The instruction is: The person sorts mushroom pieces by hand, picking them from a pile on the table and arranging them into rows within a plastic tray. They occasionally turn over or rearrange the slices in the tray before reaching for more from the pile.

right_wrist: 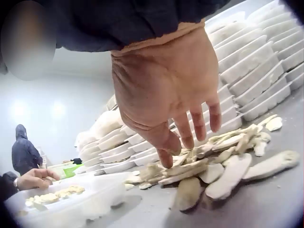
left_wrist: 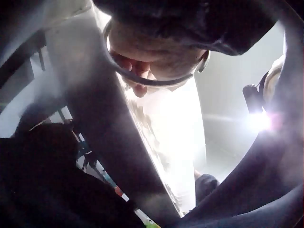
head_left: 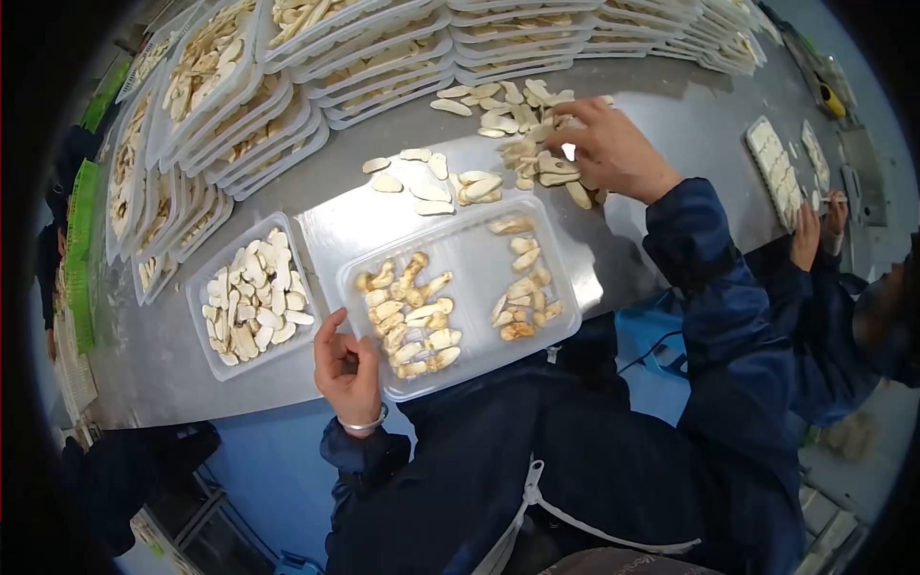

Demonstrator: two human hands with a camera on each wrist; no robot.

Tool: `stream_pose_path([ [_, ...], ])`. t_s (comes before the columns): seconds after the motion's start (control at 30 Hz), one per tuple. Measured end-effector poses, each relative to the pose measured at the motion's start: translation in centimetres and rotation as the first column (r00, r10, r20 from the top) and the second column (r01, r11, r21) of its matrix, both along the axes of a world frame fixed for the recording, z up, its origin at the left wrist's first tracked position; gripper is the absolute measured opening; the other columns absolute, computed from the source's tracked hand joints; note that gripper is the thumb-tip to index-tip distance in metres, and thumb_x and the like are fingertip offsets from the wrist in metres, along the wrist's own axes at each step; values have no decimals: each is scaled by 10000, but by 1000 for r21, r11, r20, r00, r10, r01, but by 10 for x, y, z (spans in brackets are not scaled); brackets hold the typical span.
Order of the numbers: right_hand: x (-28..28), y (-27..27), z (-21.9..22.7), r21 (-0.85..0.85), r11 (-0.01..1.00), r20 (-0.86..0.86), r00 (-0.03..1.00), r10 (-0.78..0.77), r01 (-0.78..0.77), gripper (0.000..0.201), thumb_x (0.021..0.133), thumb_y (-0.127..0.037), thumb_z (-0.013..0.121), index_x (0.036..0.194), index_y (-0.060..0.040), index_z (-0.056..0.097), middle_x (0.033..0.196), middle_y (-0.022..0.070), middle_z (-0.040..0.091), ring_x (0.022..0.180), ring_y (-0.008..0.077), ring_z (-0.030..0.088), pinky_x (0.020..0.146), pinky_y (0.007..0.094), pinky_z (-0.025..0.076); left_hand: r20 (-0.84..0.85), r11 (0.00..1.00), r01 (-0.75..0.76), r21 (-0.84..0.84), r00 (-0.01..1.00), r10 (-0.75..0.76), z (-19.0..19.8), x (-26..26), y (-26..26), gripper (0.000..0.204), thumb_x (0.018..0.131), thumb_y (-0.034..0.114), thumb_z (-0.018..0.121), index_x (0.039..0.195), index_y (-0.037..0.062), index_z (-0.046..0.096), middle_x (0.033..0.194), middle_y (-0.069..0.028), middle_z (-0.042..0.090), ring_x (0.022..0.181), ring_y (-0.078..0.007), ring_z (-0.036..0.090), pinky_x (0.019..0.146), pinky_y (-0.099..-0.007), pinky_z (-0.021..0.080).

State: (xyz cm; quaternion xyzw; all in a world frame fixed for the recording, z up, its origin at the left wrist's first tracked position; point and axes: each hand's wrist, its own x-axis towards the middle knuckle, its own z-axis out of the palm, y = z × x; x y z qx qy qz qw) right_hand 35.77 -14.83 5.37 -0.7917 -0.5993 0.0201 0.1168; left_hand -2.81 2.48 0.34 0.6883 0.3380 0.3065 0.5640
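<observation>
A heap of pale mushroom slices (head_left: pixel 522 120) lies on the metal table beyond a clear plastic tray (head_left: pixel 470 278). My right hand (head_left: pixel 613 149) reaches down over the heap. In the right wrist view its fingertips (right_wrist: pixel 166 159) point into the slices (right_wrist: pixel 228 175), with nothing seen lifted. The tray bears rows of small browned mushroom pieces (head_left: pixel 412 316) on its left and a shorter group (head_left: pixel 524 292) on its right. Beside the tray's near left corner is my left hand (head_left: pixel 350 374), fingers loosely bent, nothing visible in them. The left wrist view is mostly glare.
A second tray (head_left: pixel 196 297) full of slices stands to the left. Stacked filled trays (head_left: pixel 383 81) line the far side and far left. A few loose slices (head_left: pixel 431 192) lie behind the middle tray. Another person's hand (head_left: pixel 807 240) is at the right, near a filled tray (head_left: pixel 772 172).
</observation>
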Motion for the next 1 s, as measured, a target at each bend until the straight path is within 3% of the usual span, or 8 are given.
stream_pose_path([
  [0.03,0,-8,-1,74,994,81,993,-84,79,305,775,-3,579,1037,-75,719,1249,137,603,1151,356,530,970,440,463,-10,1000,11,6,1000,-11,2,-4,0,455,883,-62,612,1327,-16,523,716,52,489,628,-14,427,592,-171,346],
  [0.17,-2,-8,0,192,980,-5,999,-44,44,226,799,-24,584,1000,-19,686,1046,135,641,985,338,597,864,424,500,-24,999,31,24,999,-30,-2,-15,2,459,881,-76,606,1328,-17,522,717,54,489,630,-14,428,604,-168,342],
  [0.3,-25,21,-4,251,960,-56,992,-113,124,113,845,-99,591,919,-19,621,904,137,604,873,350,604,754,443,495,-11,1000,11,-26,1000,-11,1,-15,1,455,883,-66,613,1327,-16,525,714,59,491,633,-10,431,603,-163,332],
  [0.43,-20,36,-16,110,983,15,989,-147,144,124,843,-131,598,858,-12,571,844,145,598,848,355,603,754,458,489,1,999,-14,-45,1000,14,-2,-9,-3,449,885,-48,629,1322,-13,529,710,67,495,630,-2,428,586,-160,321],
  [0.53,-23,40,-15,116,985,48,990,-130,124,143,805,-106,584,856,23,616,856,185,640,867,380,634,785,466,509,-18,1000,14,17,1000,-13,-7,-5,-5,428,918,-67,584,1337,-20,511,708,64,493,596,2,414,533,-159,304],
  [0.73,-16,41,-23,115,986,71,989,-132,123,141,820,-138,607,879,-11,588,862,146,621,832,360,613,738,459,485,-80,1000,14,16,997,-13,0,4,-6,416,918,-41,601,1327,-16,527,715,66,496,631,-4,420,574,-168,320],
  [0.9,-44,24,13,193,980,-66,997,-28,40,146,806,-116,631,913,-33,577,842,117,604,771,318,591,696,422,471,-56,1000,1,-5,998,-1,-3,7,-6,410,913,-34,609,1316,0,545,713,66,500,628,-2,418,576,-166,318],
  [1.0,-55,16,22,209,974,-13,996,-88,89,105,805,-89,613,887,-24,599,885,130,628,834,344,619,764,449,495,-57,997,-10,77,998,14,-7,11,-5,413,880,-35,622,1288,2,566,675,63,500,587,-5,404,547,-176,319],
])
